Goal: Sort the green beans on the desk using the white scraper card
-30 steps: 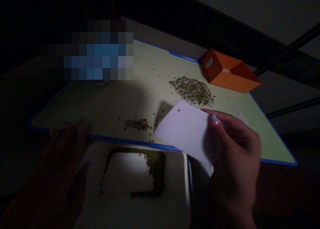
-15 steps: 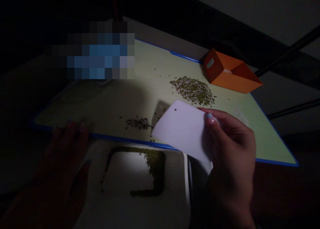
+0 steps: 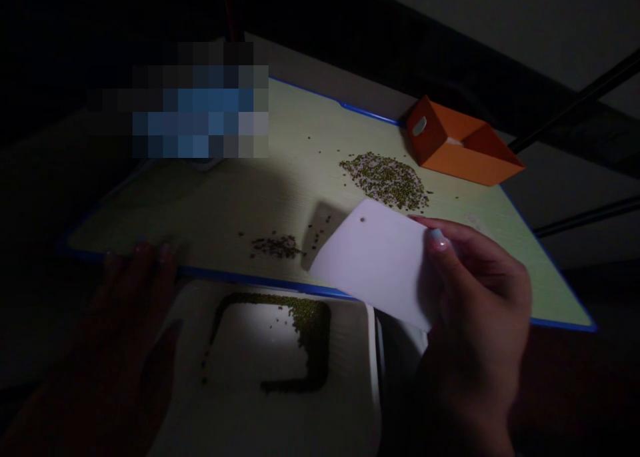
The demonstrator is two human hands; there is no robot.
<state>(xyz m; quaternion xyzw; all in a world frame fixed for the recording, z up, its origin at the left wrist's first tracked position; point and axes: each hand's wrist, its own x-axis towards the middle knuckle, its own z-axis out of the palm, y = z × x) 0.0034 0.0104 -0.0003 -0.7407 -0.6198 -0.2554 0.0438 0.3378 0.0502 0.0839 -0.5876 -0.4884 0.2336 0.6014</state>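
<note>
My right hand (image 3: 475, 310) pinches a white plastic scraper (image 3: 375, 260) by its right side and holds it tilted over the near edge of a pale board with a blue rim (image 3: 200, 204). A small heap of green beans (image 3: 277, 246) lies on the board just left of the scraper. A larger pile of beans (image 3: 387, 176) lies farther back. My left hand (image 3: 130, 324) holds the left side of a white square tray (image 3: 345, 377), fingertips touching the board's edge. Beans (image 3: 310, 324) line the tray's inner rim.
An orange open box (image 3: 463, 147) stands at the board's far right corner. Loose beans are scattered over the board. Dark rods cross the right side. The surroundings are very dark, and a blurred-out patch covers the far left.
The scraper and my right hand shifted left, then back right a little. The left hand and the tray stay put.
</note>
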